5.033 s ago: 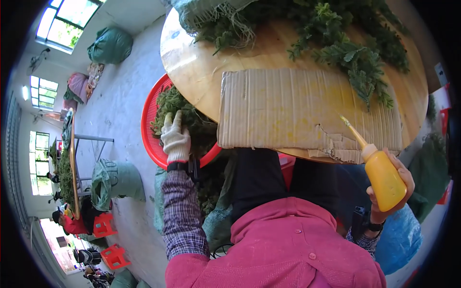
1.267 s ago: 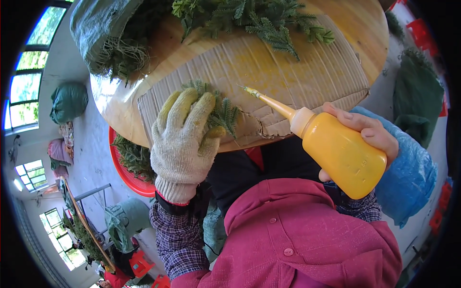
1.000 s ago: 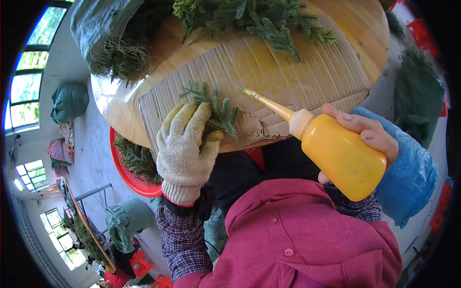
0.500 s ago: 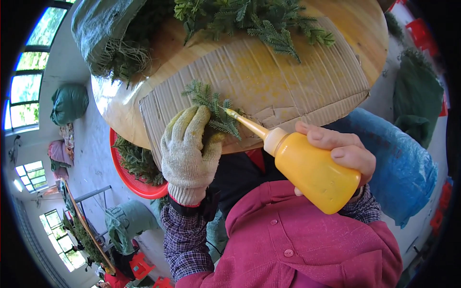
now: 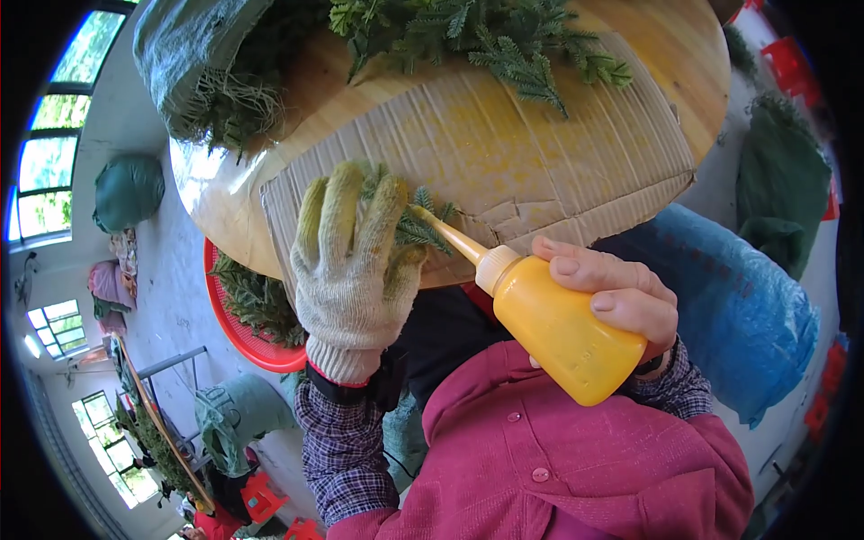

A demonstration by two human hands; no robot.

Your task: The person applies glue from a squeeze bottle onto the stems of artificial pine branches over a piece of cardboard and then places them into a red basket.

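Yellow bottle (image 5: 567, 328) with faint markings (image 5: 585, 358)

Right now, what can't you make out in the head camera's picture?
All in the head view:
Green sprig: partly hidden by the gloved left hand.
Nozzle: its tip is too small to tell whether it touches the sprig.
Right hand: most of its thumb is behind the yellow bottle.
Branches: cut off by the top edge.
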